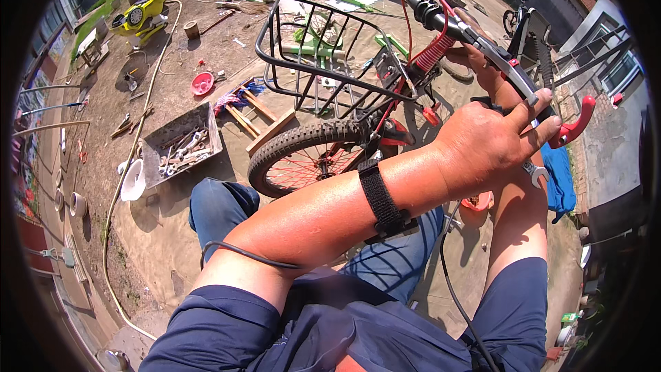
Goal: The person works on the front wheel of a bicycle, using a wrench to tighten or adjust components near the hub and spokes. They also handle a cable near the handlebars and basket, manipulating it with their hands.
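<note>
Crossing in front of me, my left hand point(482, 141) has its index and middle fingers bent over the end of a dark-and-silver brake lever point(521, 81); its other fingers are hidden. Beyond it, my right hand point(490, 77) is closed around the bicycle's handlebar point(428, 12), partly covered by the lever. An open-ended wrench point(536, 175) shows below my left hand, over my right forearm; which hand holds it is hidden. Beside my left fingertips is a red curved lever point(577, 126). The bicycle has a black wire basket point(323, 65) and a knobbly front wheel point(303, 158).
Left of the wheel lie a metal tray point(150, 148) of wrenches and tools and a wooden folding stool point(258, 114). A red bowl point(202, 83), a yellow machine point(141, 17) and a long hose point(112, 217) are farther left. A blue cloth point(559, 182) is at right.
</note>
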Motion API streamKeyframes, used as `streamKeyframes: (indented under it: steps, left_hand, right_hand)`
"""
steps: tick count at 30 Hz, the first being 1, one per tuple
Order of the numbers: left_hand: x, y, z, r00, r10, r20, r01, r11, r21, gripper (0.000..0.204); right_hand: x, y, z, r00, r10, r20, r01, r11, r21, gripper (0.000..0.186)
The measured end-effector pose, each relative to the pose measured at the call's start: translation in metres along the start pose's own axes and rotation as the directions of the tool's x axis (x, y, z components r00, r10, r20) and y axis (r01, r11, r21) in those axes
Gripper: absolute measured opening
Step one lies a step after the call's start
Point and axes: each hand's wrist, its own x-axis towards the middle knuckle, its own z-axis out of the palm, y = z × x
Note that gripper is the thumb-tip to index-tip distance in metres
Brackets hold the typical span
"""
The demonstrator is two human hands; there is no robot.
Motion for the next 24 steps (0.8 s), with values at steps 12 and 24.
streamKeyframes:
  steps: [12,24]
  left_hand:
    - [0.007,0.0,-0.002,0.999,0.002,0.046,-0.001,1.0,-0.013,0.059]
    - [0.005,0.002,0.003,0.996,-0.007,0.088,0.006,1.0,0.006,0.059]
  right_hand:
    - [-0.041,-0.049,-0.073,0.989,-0.134,-0.059,0.146,0.854,0.499,0.063]
    - [-0.093,-0.08,-0.031,0.834,-0.279,-0.476,0.377,0.918,0.124,0.028]
